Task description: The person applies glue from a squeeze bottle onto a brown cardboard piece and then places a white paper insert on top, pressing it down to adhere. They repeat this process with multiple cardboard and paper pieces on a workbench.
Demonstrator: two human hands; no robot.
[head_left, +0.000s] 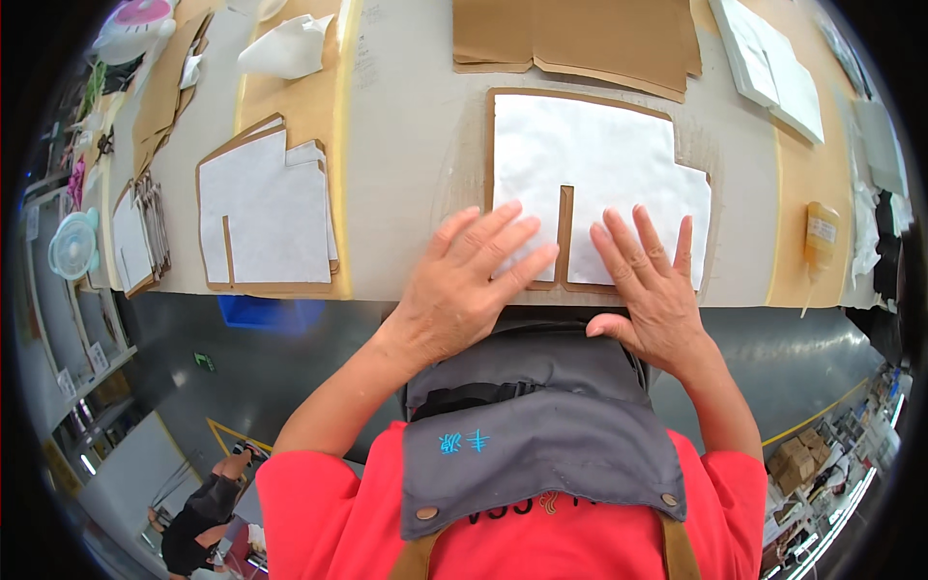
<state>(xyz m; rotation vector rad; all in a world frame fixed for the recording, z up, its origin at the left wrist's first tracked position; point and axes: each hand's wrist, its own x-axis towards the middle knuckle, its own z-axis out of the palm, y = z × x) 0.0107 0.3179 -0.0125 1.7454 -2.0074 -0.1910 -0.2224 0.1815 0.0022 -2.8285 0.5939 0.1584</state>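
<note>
In front of me at the table's near edge lies a brown cardboard piece (566,232) with a white sheet (580,135) on top. The sheet leaves a thin brown border, a slot at the near side and a notch at the far right corner. My left hand (483,261) is over the sheet's near left part, fingers spread and slightly blurred. Flat over the near right part, my right hand (652,290) has its fingers apart and its thumb out to the side. Neither hand holds anything.
Left of me lies a stack of similar white-faced pieces (271,213), with more pieces (140,237) beyond it. Brown cardboard sheets (580,39) lie at the far side. White sheets (773,68) and a glue bottle (822,237) are on the right. A small fan (74,246) stands far left.
</note>
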